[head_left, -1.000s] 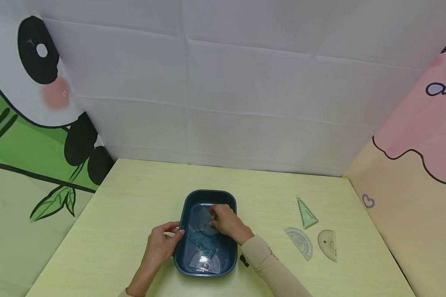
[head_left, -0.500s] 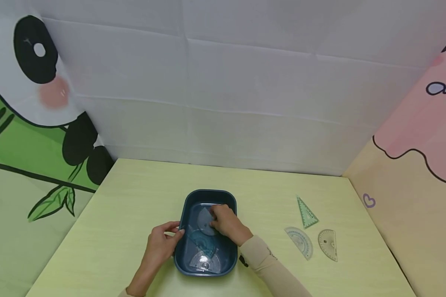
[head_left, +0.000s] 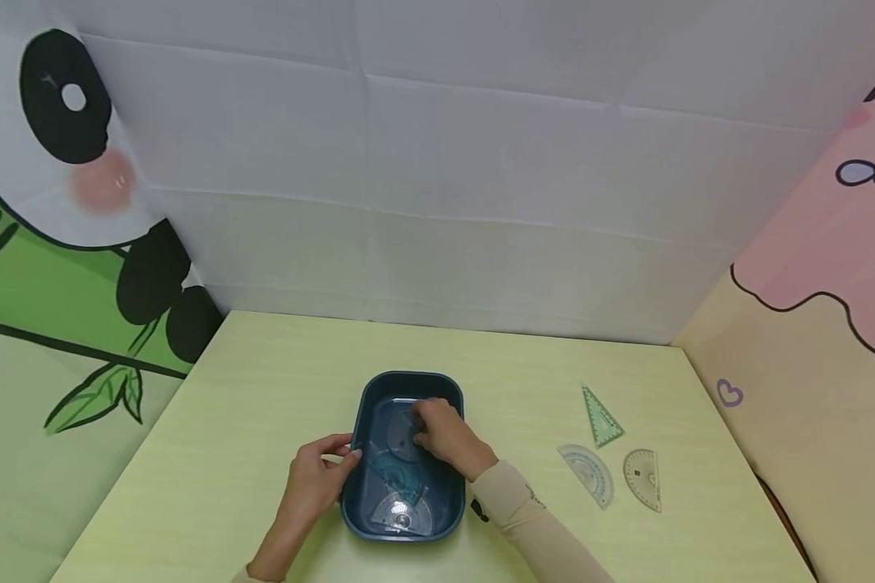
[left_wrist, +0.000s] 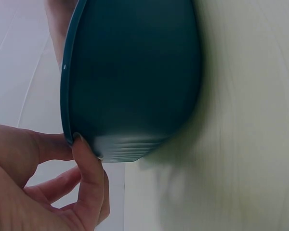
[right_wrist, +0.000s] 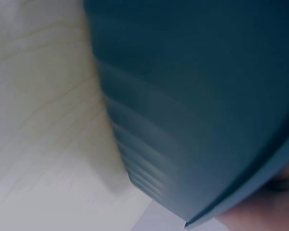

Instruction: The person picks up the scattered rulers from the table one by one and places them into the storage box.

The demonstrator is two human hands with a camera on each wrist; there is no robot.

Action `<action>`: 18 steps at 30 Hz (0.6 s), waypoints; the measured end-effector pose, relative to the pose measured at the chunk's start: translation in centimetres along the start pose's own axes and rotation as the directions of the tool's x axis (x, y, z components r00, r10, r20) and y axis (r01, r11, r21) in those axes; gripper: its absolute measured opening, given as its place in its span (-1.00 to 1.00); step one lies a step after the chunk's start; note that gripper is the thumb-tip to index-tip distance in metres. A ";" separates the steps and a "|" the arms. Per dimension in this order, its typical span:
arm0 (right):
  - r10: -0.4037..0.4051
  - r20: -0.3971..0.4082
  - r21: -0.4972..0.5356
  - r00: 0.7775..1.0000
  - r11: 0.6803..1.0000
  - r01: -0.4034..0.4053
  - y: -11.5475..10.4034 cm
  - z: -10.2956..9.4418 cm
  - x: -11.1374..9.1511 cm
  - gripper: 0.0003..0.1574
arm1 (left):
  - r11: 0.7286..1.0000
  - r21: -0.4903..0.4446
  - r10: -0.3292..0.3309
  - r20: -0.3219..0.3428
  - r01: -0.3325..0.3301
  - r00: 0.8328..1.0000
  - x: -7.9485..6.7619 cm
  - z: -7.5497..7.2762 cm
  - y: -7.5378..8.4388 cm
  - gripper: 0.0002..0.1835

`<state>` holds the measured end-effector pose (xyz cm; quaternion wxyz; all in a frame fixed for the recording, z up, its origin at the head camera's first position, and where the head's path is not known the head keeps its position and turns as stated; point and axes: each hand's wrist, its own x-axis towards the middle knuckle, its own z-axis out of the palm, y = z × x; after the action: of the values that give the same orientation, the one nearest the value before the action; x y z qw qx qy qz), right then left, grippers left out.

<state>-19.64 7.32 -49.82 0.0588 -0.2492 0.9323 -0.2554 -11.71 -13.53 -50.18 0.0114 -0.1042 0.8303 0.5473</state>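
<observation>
A dark blue plastic bin [head_left: 353, 518] stands on the table. My left hand [head_left: 317, 478] pinches its left rim between thumb and fingers; the left wrist view shows the thumb [left_wrist: 89, 168] against the outer wall. Inside the bin, my right hand [head_left: 448, 437] has curled fingers at the right edge of a clear protractor [head_left: 397, 433]; its fingertips are partly hidden. Nearer to me in the bin lie a blue transparent set square [head_left: 401, 478] and another clear protractor [head_left: 404, 516]. The right wrist view mostly shows the bin's outer wall [right_wrist: 183, 106].
On the table [head_left: 277, 364] to the right lie a green set square [head_left: 602, 419], a clear protractor [head_left: 591, 474] and a second one [head_left: 643, 480]. A small black object [head_left: 479, 510] sits beside the right sleeve. A white wall [head_left: 445, 202] rises behind the table.
The clear protractor under my right hand has shifted or tilted slightly, and the right fingers have moved a little. My left hand and the bin have stayed in place.
</observation>
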 end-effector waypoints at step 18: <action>-0.047 -0.033 0.089 0.998 0.995 0.050 0.4 -1.5 -1.0 -0.67 | 1.000 0.007 -0.005 0.000 0.005 1.000 0.0 0.0 0.1 -0.67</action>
<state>-19.26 8.78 -48.73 0.0494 -0.2650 0.9144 -0.3020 -11.71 -13.52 -50.09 0.0129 -0.1061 0.8320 0.5443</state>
